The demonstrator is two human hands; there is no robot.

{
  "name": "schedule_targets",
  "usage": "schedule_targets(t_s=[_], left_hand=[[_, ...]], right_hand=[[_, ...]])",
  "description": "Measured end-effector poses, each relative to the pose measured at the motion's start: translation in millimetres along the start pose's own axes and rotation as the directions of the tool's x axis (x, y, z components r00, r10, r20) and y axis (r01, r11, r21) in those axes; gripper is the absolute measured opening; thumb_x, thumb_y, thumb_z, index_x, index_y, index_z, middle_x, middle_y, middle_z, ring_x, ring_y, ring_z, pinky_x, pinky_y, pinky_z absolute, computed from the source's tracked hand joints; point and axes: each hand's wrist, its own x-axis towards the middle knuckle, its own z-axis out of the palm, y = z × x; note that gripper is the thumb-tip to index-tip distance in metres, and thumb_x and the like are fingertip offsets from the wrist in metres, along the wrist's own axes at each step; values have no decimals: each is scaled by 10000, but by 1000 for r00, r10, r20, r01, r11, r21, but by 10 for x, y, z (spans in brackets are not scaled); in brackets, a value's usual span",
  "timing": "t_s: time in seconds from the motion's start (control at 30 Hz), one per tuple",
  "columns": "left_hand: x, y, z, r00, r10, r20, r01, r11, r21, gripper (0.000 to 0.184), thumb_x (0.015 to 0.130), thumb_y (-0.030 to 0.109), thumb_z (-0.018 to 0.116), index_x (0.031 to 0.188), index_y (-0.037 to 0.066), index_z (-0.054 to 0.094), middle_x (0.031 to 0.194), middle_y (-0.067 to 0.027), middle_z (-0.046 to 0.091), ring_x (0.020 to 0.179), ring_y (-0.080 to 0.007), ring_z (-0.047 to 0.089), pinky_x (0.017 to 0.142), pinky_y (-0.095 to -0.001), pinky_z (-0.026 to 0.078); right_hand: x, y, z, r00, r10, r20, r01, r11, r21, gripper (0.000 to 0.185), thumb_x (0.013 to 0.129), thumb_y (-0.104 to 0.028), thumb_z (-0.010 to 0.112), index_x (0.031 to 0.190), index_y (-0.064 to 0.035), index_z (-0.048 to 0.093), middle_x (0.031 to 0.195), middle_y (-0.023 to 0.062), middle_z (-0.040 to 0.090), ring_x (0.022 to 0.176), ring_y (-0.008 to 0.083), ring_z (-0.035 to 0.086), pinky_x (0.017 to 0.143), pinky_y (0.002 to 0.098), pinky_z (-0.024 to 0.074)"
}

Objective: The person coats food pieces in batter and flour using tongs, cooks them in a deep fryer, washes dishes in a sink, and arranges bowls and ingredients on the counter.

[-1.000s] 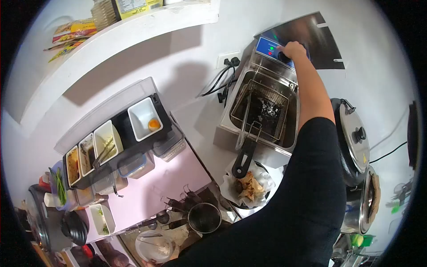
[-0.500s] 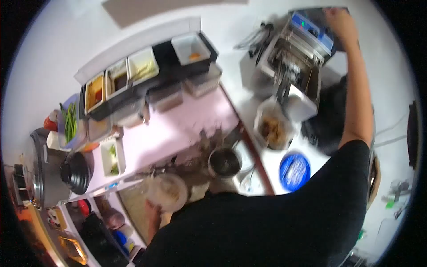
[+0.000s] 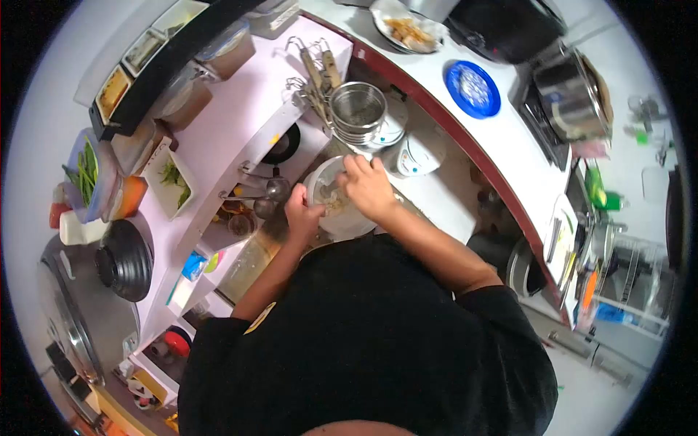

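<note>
My left hand (image 3: 302,214) grips the near-left rim of a translucent plastic bowl (image 3: 350,222), thumb over the edge. Pale pieces of food (image 3: 333,201) lie inside it. Over the bowl's far right side is my right hand (image 3: 367,187), its fingers curled down into the bowl; whatever they pinch is hidden beneath them. Just beyond the bowl stands a round metal pot (image 3: 358,109), with wire-ended, wooden-handled strainers (image 3: 317,76) beside it. A white round-topped container (image 3: 420,154) sits to the right of the bowl.
A blue plate (image 3: 472,89) and a paper-lined bowl of fried food (image 3: 408,33) rest on the white counter. Farther right is a large steel pot (image 3: 571,98). Leftward are a white tray of greens (image 3: 171,178), black stacked bowls (image 3: 123,261) and hanging ladles (image 3: 273,192).
My right hand has come down from the fryer's control panel to the bowl. The left hand still holds the bowl. The view has swung, so the fryer is mostly out of sight.
</note>
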Motion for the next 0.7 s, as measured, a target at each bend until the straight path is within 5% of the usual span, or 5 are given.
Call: schedule_targets(t_s=[0.07, 0.2, 0.3, 0.43, 0.7], left_hand=[[15, 107, 106, 979, 202, 18, -189, 941, -282, 267, 502, 64, 595, 660, 46, 381, 588, 10, 390, 550, -104, 346, 492, -245, 311], [112, 299, 335, 979, 185, 89, -172, 975, -141, 273, 471, 53, 583, 638, 57, 367, 565, 27, 377, 551, -84, 350, 488, -239, 316], [110, 507, 616, 964, 227, 141, -199, 962, -188, 267, 465, 38, 575, 635, 58, 369, 559, 30, 374, 542, -81, 349, 482, -237, 317], [-39, 811, 1031, 938, 263, 226, -218, 954, -206, 250, 485, 12, 565, 650, 52, 382, 571, 30, 390, 538, -78, 361, 472, -238, 319], [-440, 922, 1782, 915, 310, 256, -272, 946, -174, 237, 502, 16, 580, 665, 35, 409, 576, 11, 392, 542, -87, 364, 483, -247, 330]], right_hand=[[-78, 100, -11, 998, 34, 51, -22, 976, -215, 203, 758, -204, 536, 906, -145, 662, 1032, 22, 478, 1004, 191, 408, 751, 352, 338], [-316, 212, -163, 987, 10, 161, 73, 863, -500, 212, 751, -197, 541, 869, -89, 680, 976, 34, 529, 969, 232, 469, 678, 375, 366], [-431, 229, -49, 763, 400, 507, -163, 879, -447, 228, 774, -212, 546, 895, -70, 678, 917, 67, 584, 874, 249, 542, 583, 388, 404], [-660, 594, -27, 559, 508, 655, -465, 846, -260, 248, 809, -190, 547, 983, -63, 671, 1059, 121, 612, 890, 275, 585, 668, 372, 490], [-1616, 1078, -639, 540, 600, 590, -669, 731, -132, 285, 843, -158, 515, 1065, -20, 628, 1103, 134, 612, 954, 265, 612, 816, 330, 496]])
